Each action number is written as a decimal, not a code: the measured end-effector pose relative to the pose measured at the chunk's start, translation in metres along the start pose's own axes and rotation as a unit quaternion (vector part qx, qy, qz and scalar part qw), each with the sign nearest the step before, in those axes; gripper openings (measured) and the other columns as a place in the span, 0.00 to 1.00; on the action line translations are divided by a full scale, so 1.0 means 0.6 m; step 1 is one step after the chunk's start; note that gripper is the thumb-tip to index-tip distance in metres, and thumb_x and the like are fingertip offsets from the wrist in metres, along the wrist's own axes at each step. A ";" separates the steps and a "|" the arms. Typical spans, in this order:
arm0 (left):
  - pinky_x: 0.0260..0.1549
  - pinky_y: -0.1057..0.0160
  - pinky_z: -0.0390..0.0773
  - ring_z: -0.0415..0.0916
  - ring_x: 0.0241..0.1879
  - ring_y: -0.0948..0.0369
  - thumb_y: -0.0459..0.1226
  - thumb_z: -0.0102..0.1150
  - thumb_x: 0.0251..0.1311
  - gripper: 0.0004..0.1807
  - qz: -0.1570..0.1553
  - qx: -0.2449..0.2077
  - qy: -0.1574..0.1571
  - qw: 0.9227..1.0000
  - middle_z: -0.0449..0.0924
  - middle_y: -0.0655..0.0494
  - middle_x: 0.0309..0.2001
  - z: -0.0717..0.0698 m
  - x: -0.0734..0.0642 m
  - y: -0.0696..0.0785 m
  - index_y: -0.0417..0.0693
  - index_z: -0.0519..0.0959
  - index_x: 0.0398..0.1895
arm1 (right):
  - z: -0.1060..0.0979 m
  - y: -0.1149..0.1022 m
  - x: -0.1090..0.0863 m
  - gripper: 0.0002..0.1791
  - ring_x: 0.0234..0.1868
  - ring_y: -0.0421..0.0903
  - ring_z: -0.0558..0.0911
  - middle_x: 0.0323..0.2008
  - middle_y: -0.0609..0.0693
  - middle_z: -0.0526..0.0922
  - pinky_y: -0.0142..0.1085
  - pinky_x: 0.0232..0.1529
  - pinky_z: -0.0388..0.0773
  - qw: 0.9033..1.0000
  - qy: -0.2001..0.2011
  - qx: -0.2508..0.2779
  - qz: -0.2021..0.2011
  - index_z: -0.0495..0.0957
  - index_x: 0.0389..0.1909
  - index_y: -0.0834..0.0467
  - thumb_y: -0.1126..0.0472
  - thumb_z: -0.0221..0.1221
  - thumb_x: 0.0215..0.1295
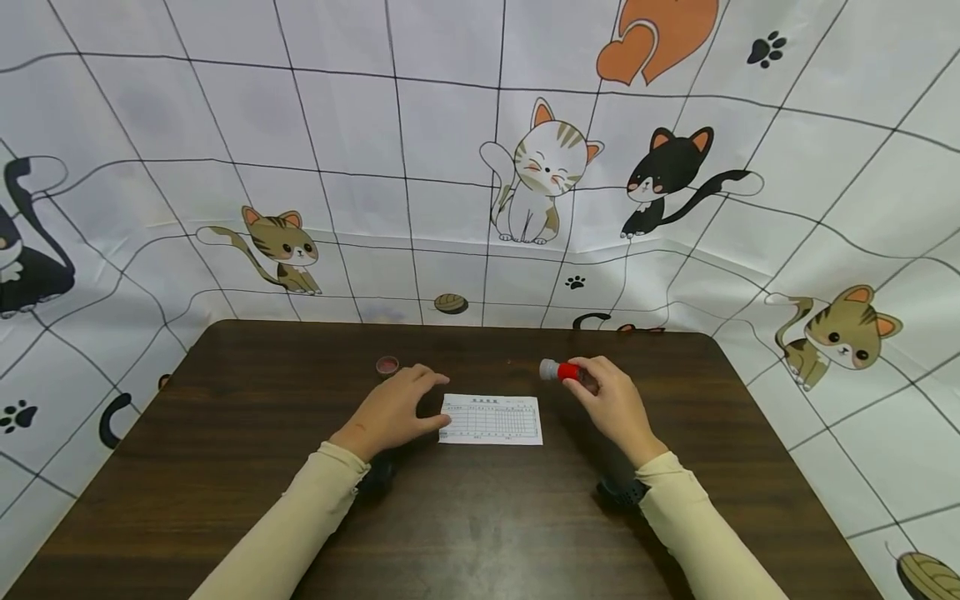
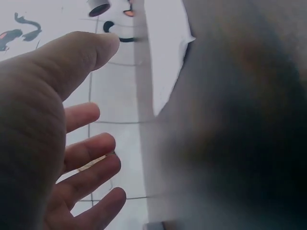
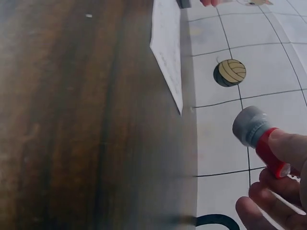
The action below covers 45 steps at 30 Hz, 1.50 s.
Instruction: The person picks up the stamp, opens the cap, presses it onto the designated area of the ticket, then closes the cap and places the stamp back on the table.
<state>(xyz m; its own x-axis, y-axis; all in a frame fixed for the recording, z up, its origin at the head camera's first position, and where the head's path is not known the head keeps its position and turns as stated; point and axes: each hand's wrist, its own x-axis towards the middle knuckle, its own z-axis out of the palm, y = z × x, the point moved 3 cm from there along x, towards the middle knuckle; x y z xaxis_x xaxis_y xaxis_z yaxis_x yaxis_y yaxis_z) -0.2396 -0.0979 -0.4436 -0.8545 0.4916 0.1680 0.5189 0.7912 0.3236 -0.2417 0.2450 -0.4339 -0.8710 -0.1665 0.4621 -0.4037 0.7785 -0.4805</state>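
Note:
A printed paper form (image 1: pixel 491 420) with a table grid lies on the dark table. My left hand (image 1: pixel 405 410) is at its left edge, thumb over the margin and fingers spread, holding nothing; the left wrist view shows the same loosely extended fingers (image 2: pixel 93 177). Right of the form, my right hand (image 1: pixel 611 402) pinches a stamp with a red handle and a round grey head (image 1: pixel 550 370) between thumb and fingers. Its head points left, and in the right wrist view the stamp (image 3: pixel 266 146) is tilted, clear of the paper. A small round reddish ink pad (image 1: pixel 387 365) sits beyond my left hand.
The brown wooden table (image 1: pixel 225 467) ends at a far edge. Behind it and at both sides hangs a white sheet (image 1: pixel 337 125) with black grid lines and cartoon cats. Dark bands are on both wrists.

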 end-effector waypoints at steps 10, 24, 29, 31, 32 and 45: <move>0.65 0.46 0.74 0.74 0.65 0.50 0.59 0.70 0.61 0.36 0.011 0.008 -0.041 0.999 0.76 0.50 0.66 0.027 -0.005 0.009 0.51 0.78 0.68 | 0.006 -0.009 -0.010 0.19 0.38 0.47 0.84 0.43 0.55 0.86 0.45 0.42 0.85 0.997 -0.039 0.059 0.030 0.82 0.55 0.61 0.64 0.71 0.65; 0.66 0.44 0.72 0.72 0.69 0.48 0.57 0.69 0.63 0.31 0.013 0.022 -0.048 0.998 0.73 0.49 0.71 0.039 0.002 0.008 0.52 0.82 0.64 | 0.014 0.007 -0.017 0.19 0.46 0.54 0.86 0.46 0.61 0.86 0.46 0.49 0.85 0.987 -0.033 0.145 0.067 0.78 0.54 0.64 0.68 0.70 0.64; 0.66 0.43 0.72 0.72 0.68 0.48 0.57 0.68 0.64 0.30 0.013 0.032 -0.050 0.998 0.75 0.49 0.69 0.041 0.009 0.009 0.51 0.83 0.63 | 0.016 0.012 -0.017 0.18 0.45 0.53 0.86 0.45 0.60 0.86 0.44 0.49 0.86 0.987 -0.026 0.148 0.062 0.79 0.53 0.64 0.68 0.71 0.64; 0.66 0.43 0.72 0.72 0.67 0.48 0.57 0.68 0.64 0.30 0.009 0.034 -0.050 0.998 0.76 0.49 0.68 0.042 0.012 0.008 0.51 0.83 0.63 | 0.016 0.012 -0.017 0.18 0.45 0.53 0.86 0.45 0.59 0.86 0.45 0.49 0.85 0.986 -0.024 0.149 0.065 0.79 0.53 0.63 0.68 0.70 0.64; 0.66 0.43 0.71 0.72 0.67 0.48 0.58 0.68 0.64 0.30 0.007 0.036 -0.051 0.998 0.76 0.50 0.68 0.043 0.014 0.008 0.52 0.83 0.63 | 0.015 0.012 -0.017 0.18 0.46 0.53 0.85 0.45 0.59 0.86 0.45 0.50 0.85 0.986 -0.023 0.151 0.068 0.79 0.54 0.63 0.67 0.70 0.64; 0.69 0.42 0.68 0.69 0.69 0.49 0.57 0.69 0.62 0.31 -0.004 0.017 -0.052 0.998 0.75 0.51 0.70 0.043 0.030 0.007 0.52 0.83 0.64 | 0.014 0.019 -0.017 0.20 0.48 0.55 0.86 0.47 0.60 0.86 0.46 0.51 0.84 0.984 -0.013 0.159 0.078 0.80 0.57 0.66 0.67 0.69 0.65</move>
<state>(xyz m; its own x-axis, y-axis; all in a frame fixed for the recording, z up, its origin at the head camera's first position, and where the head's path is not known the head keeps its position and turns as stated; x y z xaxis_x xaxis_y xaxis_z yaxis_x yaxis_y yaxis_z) -0.2520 -0.0763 -0.4633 -0.8520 0.5193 0.0668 0.5144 0.8063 0.2920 -0.2396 0.2506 -0.4502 -0.9349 -0.0783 0.3462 -0.3272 0.5683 -0.7549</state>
